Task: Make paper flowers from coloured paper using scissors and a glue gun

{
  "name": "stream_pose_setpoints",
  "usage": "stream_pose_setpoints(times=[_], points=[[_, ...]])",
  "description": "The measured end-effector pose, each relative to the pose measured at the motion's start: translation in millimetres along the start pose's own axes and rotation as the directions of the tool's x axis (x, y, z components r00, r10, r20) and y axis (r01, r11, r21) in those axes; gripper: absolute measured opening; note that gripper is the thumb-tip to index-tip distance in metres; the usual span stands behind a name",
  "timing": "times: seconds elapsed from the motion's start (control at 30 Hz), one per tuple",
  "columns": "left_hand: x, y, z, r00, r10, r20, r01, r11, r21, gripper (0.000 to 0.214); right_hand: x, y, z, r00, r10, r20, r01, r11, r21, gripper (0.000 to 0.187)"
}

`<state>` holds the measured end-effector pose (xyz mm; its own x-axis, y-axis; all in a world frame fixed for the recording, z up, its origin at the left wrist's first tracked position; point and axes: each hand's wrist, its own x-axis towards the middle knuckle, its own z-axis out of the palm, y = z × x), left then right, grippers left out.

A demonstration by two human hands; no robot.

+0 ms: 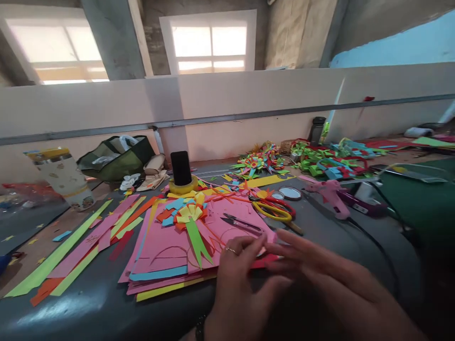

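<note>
My left hand (241, 279), with a ring on one finger, has its fingers bent together at the tips. Whatever sits in them is too small or hidden to make out. My right hand (330, 274) comes in from the right, slightly blurred, its fingers stretched out and apart, with their tips close to the left fingertips. Under and beyond the hands lies a stack of pink paper sheets (156, 239). On it rest a paper rosette (190, 213) with a green ribbon tail (196, 241) and thread snips (243, 223). A red paper piece (265, 261) shows below the fingertips.
Yellow- and red-handled scissors (273, 210), a tape roll (289, 192) and a corded pink glue gun (330, 196) lie to the right. Paper strips (78, 246) spread leftward, near a tumbler (64, 177). A phone (181, 168) stands behind. Colourful paper pieces (261, 158) pile at the back.
</note>
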<state>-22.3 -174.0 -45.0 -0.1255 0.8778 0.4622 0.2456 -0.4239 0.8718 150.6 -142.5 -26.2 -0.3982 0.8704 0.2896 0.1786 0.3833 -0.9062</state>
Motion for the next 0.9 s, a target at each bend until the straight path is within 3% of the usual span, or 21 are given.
stream_pose_setpoints(times=[0.1,0.17,0.3,0.43,0.5,0.67,0.73,0.8,0.83,0.87,0.9], points=[[5.9,2.4,-6.8,0.999,-0.025,0.046,0.023,0.999,0.033,0.023,4.8,-11.2,16.7,0.988,-0.005,0.157,-0.040,0.959,0.280,0.050],[8.0,3.8,-11.6,0.999,-0.022,0.038,0.020,0.998,0.057,0.021,5.5,-12.7,19.4,0.972,-0.064,0.224,-0.022,0.932,0.361,0.061],[8.7,5.0,-17.6,0.996,0.007,-0.093,0.004,0.993,0.122,0.046,2.6,-13.3,18.9,0.961,-0.061,0.270,-0.019,0.958,0.286,0.067],[8.0,6.0,-16.6,1.000,0.023,-0.018,-0.023,1.000,0.013,0.011,1.0,-20.0,21.5,0.953,-0.020,0.304,-0.061,0.965,0.255,0.070],[6.6,5.8,-14.2,0.999,0.048,-0.002,-0.048,0.995,-0.084,0.010,0.4,-24.8,22.3,0.933,-0.010,0.360,-0.097,0.956,0.278,0.073],[3.0,4.9,-21.6,0.991,0.111,-0.078,-0.120,0.985,-0.126,0.010,-4.9,-25.9,8.0,0.884,0.000,0.468,-0.158,0.942,0.297,0.077],[2.7,6.4,-33.1,0.977,0.094,-0.189,-0.122,0.983,-0.140,0.013,-4.8,-18.2,-4.9,0.927,0.009,0.376,-0.109,0.963,0.247,0.063],[1.9,9.3,-43.6,0.930,0.120,-0.347,-0.170,0.978,-0.119,0.014,-1.6,-7.3,-16.8,0.998,0.031,0.061,-0.037,0.995,0.095,0.043],[0.7,10.8,-46.0,0.899,0.141,-0.416,-0.204,0.973,-0.112,0.016,0.8,-1.8,-20.5,0.984,0.008,-0.179,-0.013,1.000,-0.028,0.037],[-1.2,12.0,-45.5,0.862,0.155,-0.482,-0.229,0.969,-0.098,0.020,3.1,3.0,-22.0,0.907,-0.059,-0.416,-0.011,0.986,-0.165,0.033],[-3.8,12.5,-41.8,0.839,0.169,-0.517,-0.246,0.966,-0.084,0.026,5.1,6.7,-21.1,0.800,-0.166,-0.576,-0.014,0.955,-0.295,0.032]])
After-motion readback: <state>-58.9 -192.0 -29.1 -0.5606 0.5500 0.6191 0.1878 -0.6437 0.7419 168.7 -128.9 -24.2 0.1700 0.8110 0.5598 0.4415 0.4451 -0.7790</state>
